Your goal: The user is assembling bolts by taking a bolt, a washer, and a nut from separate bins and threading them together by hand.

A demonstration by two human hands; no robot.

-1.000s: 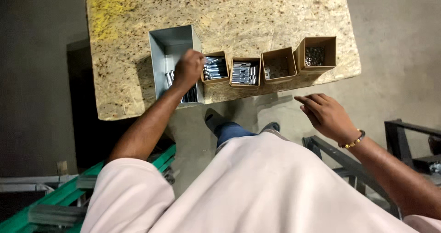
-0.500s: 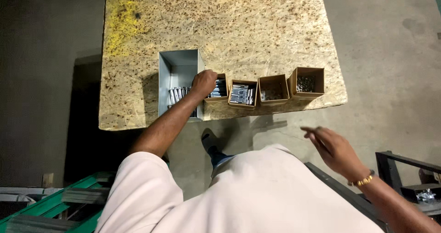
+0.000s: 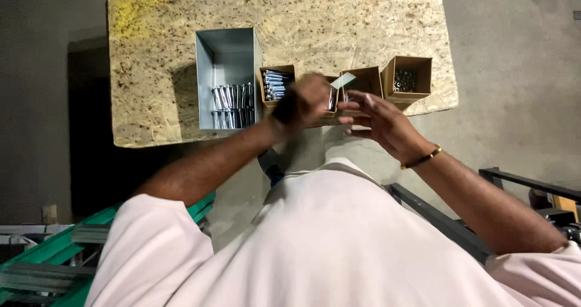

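Bolts (image 3: pixel 275 84) lie in the small brown box just in front of your left hand (image 3: pixel 302 101), at the near edge of the table (image 3: pixel 327 16). Your hands meet in the air over that edge, close to your body, so you can see what they do. Your left hand is curled up tight, but it is blurry and you cannot tell what is inside it. Your right hand (image 3: pixel 378 119) is half open, with its fingers (image 3: pixel 354 104) stretched out toward the left one, and they touch or almost touch. A small shiny flat piece (image 3: pixel 343 80) pokes up between the hands; which hand has it, you cannot tell.

More bolts lie in neat rows in the big grey bin (image 3: pixel 227 80) on the left. The brown boxes sit side by side in a line along the edge, so each is easy to reach. The far right box (image 3: pixel 407 77) has little dark bits in it.
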